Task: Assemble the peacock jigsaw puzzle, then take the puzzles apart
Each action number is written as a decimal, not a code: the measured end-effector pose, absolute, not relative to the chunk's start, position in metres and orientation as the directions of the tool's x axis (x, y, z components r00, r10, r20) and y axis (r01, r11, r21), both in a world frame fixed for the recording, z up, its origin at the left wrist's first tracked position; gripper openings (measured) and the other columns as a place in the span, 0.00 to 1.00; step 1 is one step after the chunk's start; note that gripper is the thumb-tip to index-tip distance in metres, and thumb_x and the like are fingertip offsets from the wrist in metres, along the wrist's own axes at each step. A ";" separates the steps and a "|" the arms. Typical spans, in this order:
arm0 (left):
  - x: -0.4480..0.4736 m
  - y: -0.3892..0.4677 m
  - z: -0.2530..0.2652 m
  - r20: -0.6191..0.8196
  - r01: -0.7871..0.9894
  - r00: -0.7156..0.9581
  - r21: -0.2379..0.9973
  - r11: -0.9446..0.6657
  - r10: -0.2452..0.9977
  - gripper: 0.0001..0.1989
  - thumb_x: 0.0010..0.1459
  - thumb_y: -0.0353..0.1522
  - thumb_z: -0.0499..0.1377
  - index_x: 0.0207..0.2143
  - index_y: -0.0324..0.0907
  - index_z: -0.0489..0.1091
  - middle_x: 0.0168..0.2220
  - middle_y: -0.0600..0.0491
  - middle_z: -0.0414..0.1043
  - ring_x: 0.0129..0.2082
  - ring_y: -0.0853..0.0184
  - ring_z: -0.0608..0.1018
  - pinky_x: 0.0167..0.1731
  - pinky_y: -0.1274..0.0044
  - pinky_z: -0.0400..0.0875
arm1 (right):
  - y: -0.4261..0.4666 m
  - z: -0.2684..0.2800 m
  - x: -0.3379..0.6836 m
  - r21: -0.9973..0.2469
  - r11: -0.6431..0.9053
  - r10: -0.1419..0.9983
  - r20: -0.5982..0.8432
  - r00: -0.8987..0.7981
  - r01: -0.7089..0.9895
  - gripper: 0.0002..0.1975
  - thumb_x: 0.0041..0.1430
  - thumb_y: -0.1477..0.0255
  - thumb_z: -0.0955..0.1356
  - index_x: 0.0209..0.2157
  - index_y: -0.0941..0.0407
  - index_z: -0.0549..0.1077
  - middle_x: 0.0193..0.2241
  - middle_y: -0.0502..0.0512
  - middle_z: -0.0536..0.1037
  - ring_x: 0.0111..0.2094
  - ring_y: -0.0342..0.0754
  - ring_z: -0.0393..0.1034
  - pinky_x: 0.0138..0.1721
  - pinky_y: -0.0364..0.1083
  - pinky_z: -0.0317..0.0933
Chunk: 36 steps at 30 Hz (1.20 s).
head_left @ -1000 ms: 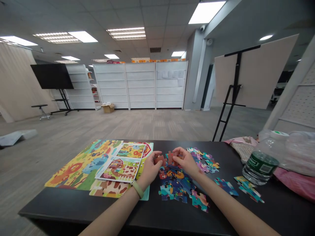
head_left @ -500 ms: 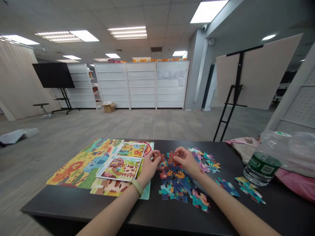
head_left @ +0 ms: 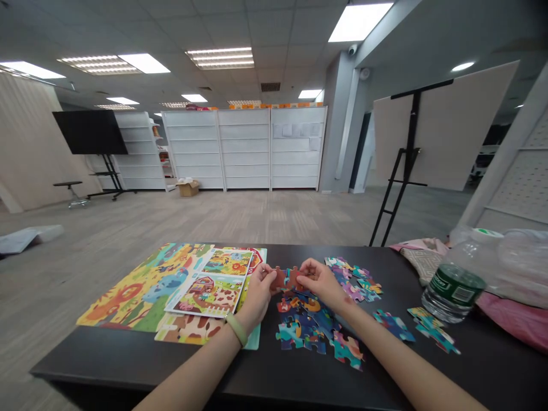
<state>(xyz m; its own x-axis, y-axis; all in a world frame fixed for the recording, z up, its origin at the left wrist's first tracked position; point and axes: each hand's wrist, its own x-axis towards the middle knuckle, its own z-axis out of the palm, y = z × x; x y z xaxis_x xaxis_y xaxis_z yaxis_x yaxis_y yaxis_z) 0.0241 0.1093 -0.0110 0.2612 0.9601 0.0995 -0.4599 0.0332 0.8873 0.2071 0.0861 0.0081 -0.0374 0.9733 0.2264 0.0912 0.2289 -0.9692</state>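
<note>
My left hand [head_left: 260,291] pinches a reddish-brown jigsaw piece [head_left: 279,278] between thumb and fingers. In my right hand [head_left: 322,285] is a second reddish-brown jigsaw piece [head_left: 293,278]. The two pieces meet edge to edge above the table; whether they interlock I cannot tell. Just below my hands lies a pile of dark blue and teal jigsaw pieces [head_left: 302,322], partly overlapping. Purple and teal pieces [head_left: 355,279] lie beyond my right hand. Beside my left wrist is a printed picture sheet [head_left: 212,294] with a farm scene.
Larger animal pictures [head_left: 145,285] cover the left of the black table [head_left: 171,362]. More pieces [head_left: 394,325] lie right of my right forearm, with another small group [head_left: 433,329] near a water bottle [head_left: 454,291]. A pink bag [head_left: 509,314] sits at the right edge.
My hands have drawn closer together, bringing the two reddish-brown pieces from apart to edge to edge. The pieces on the table look unmoved. The view has shifted slightly.
</note>
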 end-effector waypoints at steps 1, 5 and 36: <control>0.024 0.109 -0.011 0.097 -0.452 0.265 0.891 0.034 0.959 0.19 0.49 0.40 0.66 0.33 0.44 0.58 0.34 0.58 0.70 0.30 0.71 0.76 0.27 0.81 0.71 | 0.086 0.008 0.207 -0.969 0.228 0.974 0.225 -0.036 0.095 0.17 0.47 0.61 0.75 0.30 0.53 0.66 0.25 0.46 0.72 0.25 0.45 0.71 0.30 0.45 0.66; 0.025 0.108 -0.011 0.095 -0.425 0.271 0.905 0.031 0.958 0.20 0.49 0.41 0.66 0.33 0.45 0.58 0.32 0.59 0.70 0.29 0.71 0.75 0.27 0.81 0.70 | 0.086 0.008 0.208 -0.968 0.225 0.974 0.223 -0.026 0.113 0.15 0.46 0.64 0.74 0.30 0.53 0.66 0.24 0.45 0.72 0.24 0.44 0.70 0.28 0.44 0.64; 0.024 0.109 -0.010 0.105 -0.471 0.237 0.882 0.019 0.966 0.21 0.46 0.33 0.70 0.41 0.42 0.65 0.32 0.56 0.73 0.28 0.71 0.77 0.27 0.81 0.69 | 0.082 0.011 0.209 -0.974 0.201 0.972 0.184 -0.149 0.107 0.18 0.52 0.62 0.71 0.43 0.55 0.70 0.24 0.45 0.72 0.25 0.43 0.70 0.29 0.44 0.62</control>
